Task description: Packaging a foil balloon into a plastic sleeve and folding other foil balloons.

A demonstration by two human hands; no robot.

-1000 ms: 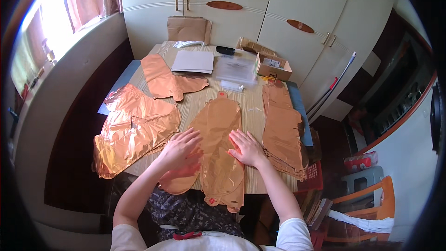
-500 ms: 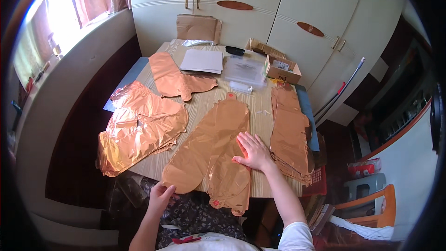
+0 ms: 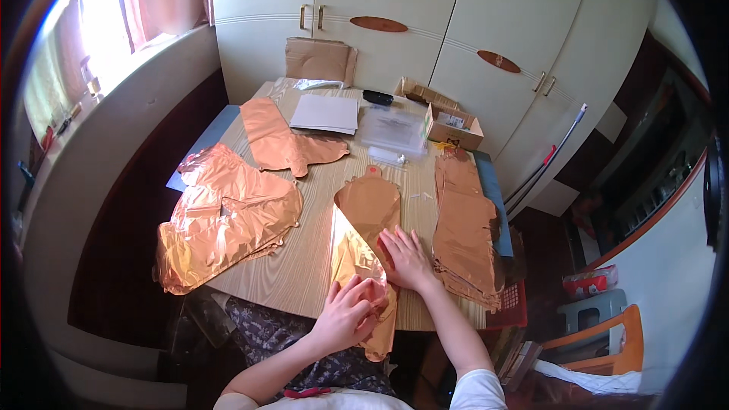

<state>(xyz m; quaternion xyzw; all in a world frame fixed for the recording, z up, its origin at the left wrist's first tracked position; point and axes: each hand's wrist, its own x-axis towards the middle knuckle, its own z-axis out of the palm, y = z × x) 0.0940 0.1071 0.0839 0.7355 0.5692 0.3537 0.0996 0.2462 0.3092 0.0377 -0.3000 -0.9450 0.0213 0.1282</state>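
Note:
A flat rose-gold foil balloon [image 3: 370, 201] lies lengthwise at the middle of the table's front edge, its lower end hanging past the edge. Its left part is folded over toward the right, showing a shiny curled crease. My left hand [image 3: 349, 313] has its fingers curled on the folded part near the edge; their tips are partly hidden. With its fingers stretched out, my right hand [image 3: 408, 260] lies flat on the balloon's right side. To the left is a loose pile of similar foil balloons [image 3: 231, 216], and to the right a stack of folded ones [image 3: 465, 231].
Behind the left pile lies another flat foil balloon [image 3: 277, 140]. White sheets [image 3: 325, 112], clear plastic bags [image 3: 393, 130], a black case [image 3: 377, 97] and a small open cardboard box [image 3: 454, 127] sit toward the back. A cardboard piece [image 3: 320, 61] leans against the cabinet.
My left hand has moved right from the balloon's lower left corner, bringing its left part over toward the right. My right hand stays pressed on the balloon's right side.

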